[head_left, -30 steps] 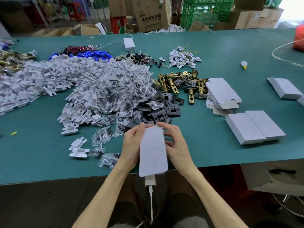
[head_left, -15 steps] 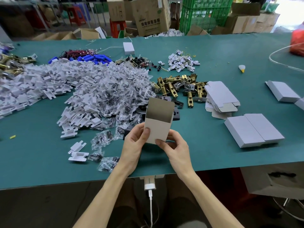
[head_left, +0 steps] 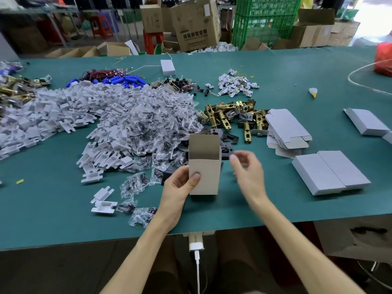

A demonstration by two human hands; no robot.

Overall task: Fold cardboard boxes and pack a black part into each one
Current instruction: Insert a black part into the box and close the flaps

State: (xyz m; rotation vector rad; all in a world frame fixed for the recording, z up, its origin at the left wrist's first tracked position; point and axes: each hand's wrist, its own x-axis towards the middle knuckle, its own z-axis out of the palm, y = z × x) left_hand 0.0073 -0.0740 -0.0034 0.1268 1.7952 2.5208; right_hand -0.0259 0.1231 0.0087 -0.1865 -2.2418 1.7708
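An upright grey cardboard box [head_left: 204,175] stands open at the top, over the table's near middle. My left hand [head_left: 180,187] grips its left side, thumb on the front face. My right hand [head_left: 248,168] hovers just to the right of the box, blurred, fingers loosely curled and holding nothing. Black flat parts [head_left: 226,145] lie in a small heap right behind the box. A stack of flat unfolded boxes [head_left: 286,129] lies to the right, past the brass pieces.
Two closed white boxes [head_left: 329,171] lie side by side at the right, with another [head_left: 366,122] farther out. Brass latches [head_left: 233,115], bagged parts [head_left: 157,126] and white plastic inserts [head_left: 53,115] cover the left and middle. The green table's near edge [head_left: 233,224] is close to my body.
The flat carton was opened into an upright box and raised a little. My right hand let go of it and moved off to the right.
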